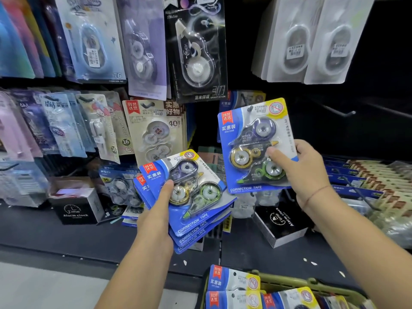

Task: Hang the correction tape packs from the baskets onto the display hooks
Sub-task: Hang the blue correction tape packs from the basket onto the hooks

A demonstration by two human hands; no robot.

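Correction tape packs (196,47) of several makes fill the display wall (323,85), hung in rows over a dark shelf (66,237) that carries two black alarm clock boxes (75,208). At the bottom edge an olive basket (316,284) holds blue-carded packs (231,284), three tapes to a card, standing on edge.

The left hand (156,210) grips a fanned stack (196,197) of the same packs, low and in front of the shelf. Its thumb presses on the top blister and its fingers are hidden beneath. The right hand (305,172) pinches a single pack (252,150) by its lower right side, thumb on the front and fingers behind. It holds the card upright against the wall, just in front of a hung pack (227,101) of the same kind.

The hang hole (250,108) near the single pack's top edge shows something dark in it; whether that is a hook tip I cannot tell. A bare hook (343,112) juts out to the right.

The step in hand looks like threading this pack onto its hook. The next move probably calls for lining the hole up with the hook tip and pushing the card straight back along the rod until it hangs free. The right hand would then let go and take the top pack off the stack. Much seems to remain, since neither the stack nor the basket's packs are hung.
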